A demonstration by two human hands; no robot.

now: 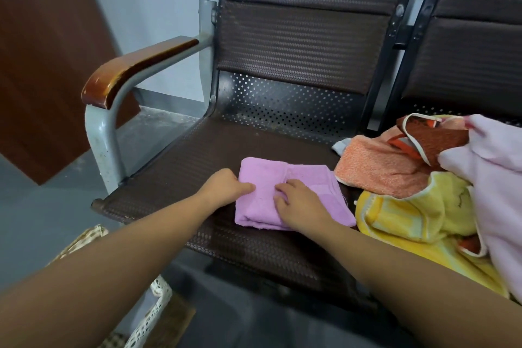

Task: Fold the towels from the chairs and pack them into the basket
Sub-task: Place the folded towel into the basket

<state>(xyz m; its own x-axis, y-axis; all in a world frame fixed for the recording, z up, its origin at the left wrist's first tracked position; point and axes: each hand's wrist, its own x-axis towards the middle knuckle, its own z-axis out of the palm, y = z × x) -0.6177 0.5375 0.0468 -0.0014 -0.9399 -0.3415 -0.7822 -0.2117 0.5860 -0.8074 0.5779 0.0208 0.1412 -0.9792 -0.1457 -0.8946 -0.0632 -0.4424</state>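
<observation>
Item: folded lilac terry towel (310, 175), flat on brown perforated chair seat (180, 167). Soft, light, limp; likely unfolds if lifted by one edge, so take under both sides. Left hand (226, 186) pinches left edge; right hand (302, 203) rests atop, fingers bent, grip unclear.

No text, label, brand or number can be read anywhere in the head view. The yellow terry towel (409, 220) lying on the seat at the right bears a small dark stitched mark near its upper edge, but it is too small to make out.
</observation>
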